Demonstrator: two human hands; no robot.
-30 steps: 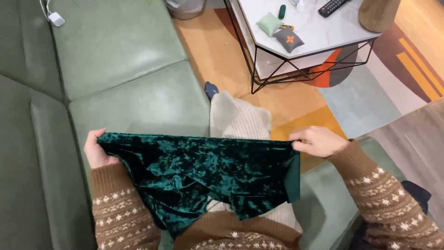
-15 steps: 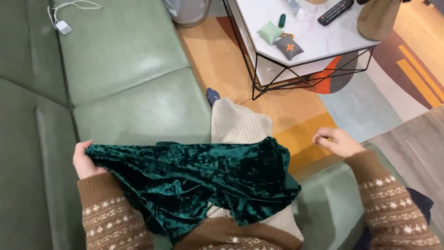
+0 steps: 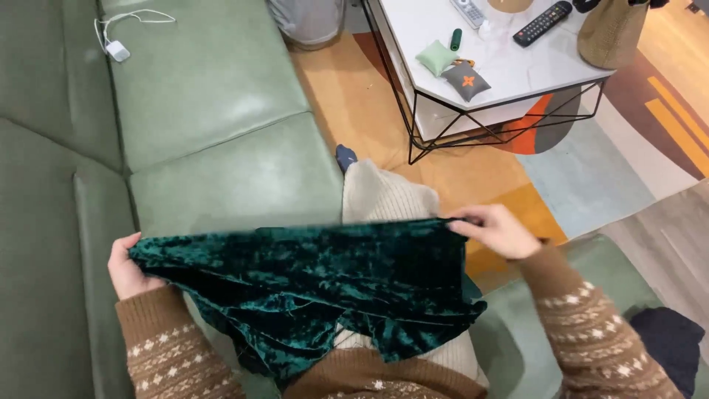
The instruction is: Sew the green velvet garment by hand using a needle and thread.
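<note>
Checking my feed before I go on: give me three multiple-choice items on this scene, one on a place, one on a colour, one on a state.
1. Where does the white charger lie?
A. on the sofa
B. on the rug
C. on the table

2. What colour is the velvet cloth?
A. red
B. dark green
C. white

3. How is the cloth held?
A. folded on the table
B. stretched between both hands
C. dropped on the floor

Answers:
1 A, it rests on the green cushion.
2 B, its pile shines deep green.
3 B, the left hand and right hand grip opposite ends.
</note>
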